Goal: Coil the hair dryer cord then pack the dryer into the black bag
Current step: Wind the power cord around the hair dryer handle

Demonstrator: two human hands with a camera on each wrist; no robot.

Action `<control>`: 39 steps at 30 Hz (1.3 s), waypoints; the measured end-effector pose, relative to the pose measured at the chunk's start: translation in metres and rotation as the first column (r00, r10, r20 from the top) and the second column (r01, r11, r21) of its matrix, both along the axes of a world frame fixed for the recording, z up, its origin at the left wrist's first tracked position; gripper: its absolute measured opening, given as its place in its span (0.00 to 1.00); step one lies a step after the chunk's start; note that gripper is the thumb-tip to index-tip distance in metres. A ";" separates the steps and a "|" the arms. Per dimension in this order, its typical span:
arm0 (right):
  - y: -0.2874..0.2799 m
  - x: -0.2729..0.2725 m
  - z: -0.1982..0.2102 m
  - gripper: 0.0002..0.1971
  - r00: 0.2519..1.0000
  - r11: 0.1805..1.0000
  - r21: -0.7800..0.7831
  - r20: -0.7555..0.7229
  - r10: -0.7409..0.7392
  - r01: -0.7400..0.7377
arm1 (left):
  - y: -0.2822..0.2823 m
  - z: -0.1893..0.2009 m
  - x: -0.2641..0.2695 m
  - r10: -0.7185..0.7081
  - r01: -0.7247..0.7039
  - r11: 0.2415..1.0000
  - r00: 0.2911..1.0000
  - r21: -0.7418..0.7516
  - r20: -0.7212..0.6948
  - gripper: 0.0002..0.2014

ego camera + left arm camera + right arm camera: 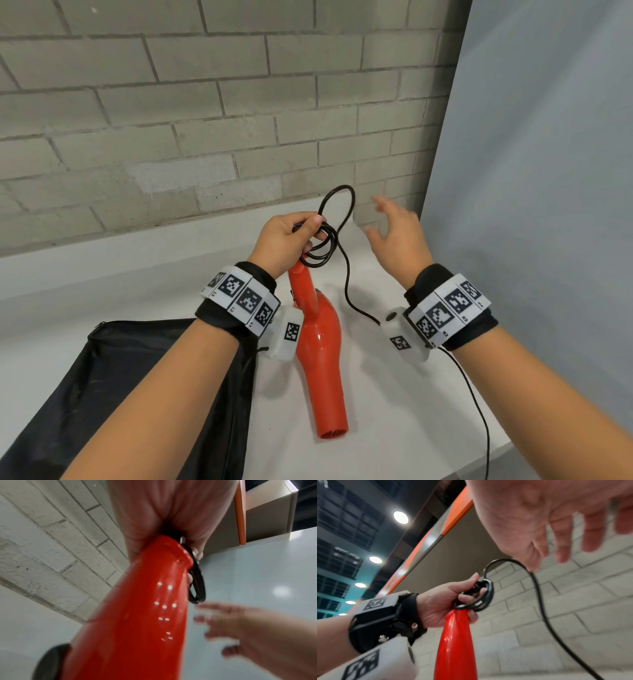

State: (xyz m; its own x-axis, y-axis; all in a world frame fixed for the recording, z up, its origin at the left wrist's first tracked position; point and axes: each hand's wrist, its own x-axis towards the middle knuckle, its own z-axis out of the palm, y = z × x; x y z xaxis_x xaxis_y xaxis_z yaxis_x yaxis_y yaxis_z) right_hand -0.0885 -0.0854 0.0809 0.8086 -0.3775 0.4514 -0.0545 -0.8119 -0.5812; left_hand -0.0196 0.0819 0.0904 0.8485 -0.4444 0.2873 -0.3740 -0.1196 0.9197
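A glossy red hair dryer [320,346] hangs nozzle-down over the white table, its handle end up in my left hand [286,240]. That hand grips the handle tip together with several loops of black cord [323,248]; the grip also shows in the right wrist view, left hand [447,601] on coil [479,597]. One larger loop [337,202] stands above the fist. The loose cord [347,284] trails down to the right and off the table's front. My right hand [394,233] hovers to the right, fingers spread, holding nothing. The black bag [113,377] lies flat at the lower left.
A grey brick wall [205,120] runs behind the white table [394,411]. A pale blue panel [548,205] closes the right side. The table's front right edge is near the trailing cord [479,411].
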 end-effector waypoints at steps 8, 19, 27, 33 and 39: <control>-0.046 -0.012 -0.091 0.24 0.406 0.932 -0.320 -0.885 -0.229 -0.170 | -0.003 -0.001 -0.006 0.027 -0.026 0.999 1.000 -0.021 0.003 0.11; -0.063 -0.010 -0.113 0.18 0.395 0.901 -0.408 -0.860 -0.324 -0.147 | 0.000 0.002 -0.011 -0.032 0.031 0.999 0.999 -0.031 -0.031 0.11; -0.070 -0.005 -0.111 0.18 0.376 0.915 -0.338 -0.895 -0.241 -0.219 | 0.007 0.009 -0.002 -0.044 0.021 0.984 0.991 -0.179 -0.127 0.11; -0.062 -0.009 -0.105 0.17 0.467 0.944 -0.279 -0.868 -0.169 -0.178 | 0.005 0.013 0.004 -0.094 0.022 0.936 0.978 -0.352 -0.188 0.13; -0.036 0.001 -0.073 0.10 0.850 0.941 0.339 -0.495 0.181 -0.003 | 0.002 0.007 0.007 -0.062 0.017 0.947 0.989 -0.320 -0.132 0.13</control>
State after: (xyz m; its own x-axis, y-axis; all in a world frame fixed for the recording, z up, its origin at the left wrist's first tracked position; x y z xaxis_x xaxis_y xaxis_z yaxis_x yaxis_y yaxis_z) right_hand -0.0878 -0.1213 0.0079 0.9262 -0.3380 -0.1673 -0.3503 -0.6068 -0.7135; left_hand -0.0130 0.0834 0.0970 0.8738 -0.3833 0.2994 -0.2385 0.1988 0.9506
